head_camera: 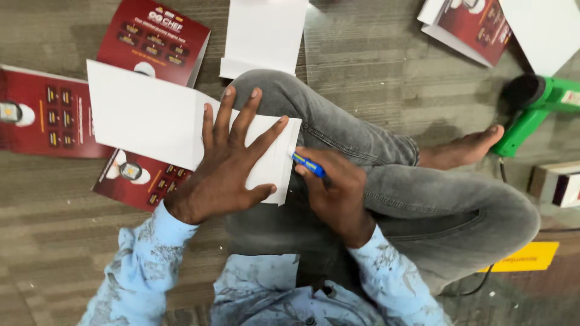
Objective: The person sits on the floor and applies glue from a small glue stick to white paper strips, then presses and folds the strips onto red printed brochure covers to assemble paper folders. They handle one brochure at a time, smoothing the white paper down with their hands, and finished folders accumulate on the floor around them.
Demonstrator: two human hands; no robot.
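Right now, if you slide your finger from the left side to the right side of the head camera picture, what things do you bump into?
Red leaflet → white sheet → left hand pressing on it → blue pen in the right hand → bare foot → green tool → small box at the right edge.

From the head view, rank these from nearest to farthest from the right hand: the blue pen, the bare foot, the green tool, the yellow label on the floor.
From the right hand:
1. Blue pen, held in its fingers.
2. Bare foot, to its right.
3. Yellow label, lower right on the floor, and green tool, upper right: too close to call.
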